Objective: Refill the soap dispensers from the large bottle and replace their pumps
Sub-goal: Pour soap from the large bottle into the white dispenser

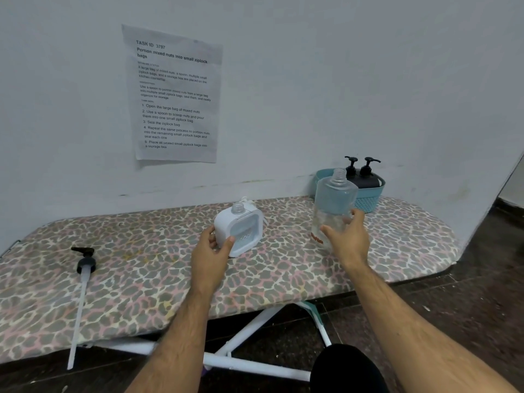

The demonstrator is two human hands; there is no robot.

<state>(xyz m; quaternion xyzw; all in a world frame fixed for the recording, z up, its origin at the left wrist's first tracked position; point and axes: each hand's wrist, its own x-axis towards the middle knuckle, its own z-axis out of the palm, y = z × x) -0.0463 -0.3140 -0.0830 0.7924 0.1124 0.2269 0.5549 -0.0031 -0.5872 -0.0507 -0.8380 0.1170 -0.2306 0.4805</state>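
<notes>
Soap dispenser (239, 230), a white squarish one with its neck uncapped, is sitting on the leopard-print ironing board (141, 279), and the left hand (211, 252) is gripping its near lower corner, fingers curled round the edge. Just to its right, the right hand (347, 236) is holding the large bottle (334, 202) by its lower body; the bottle is standing upright, long axis vertical, open threaded neck pointing up, and looking clear and close to empty, though I cannot tell how much liquid is inside. Pouring is turning on one relation: the bottle's mouth is sitting higher than and to the right of the dispenser's neck, so the bottle will probably need tipping leftward across the short gap between them. Nothing is standing in that gap. A black pump (85, 262) with its long dip tube is lying well apart at the left end of the board, nearer the left hand. Behind the bottle, a teal basket (371, 198) is holding two dark pump bottles (364, 177) against the wall
</notes>
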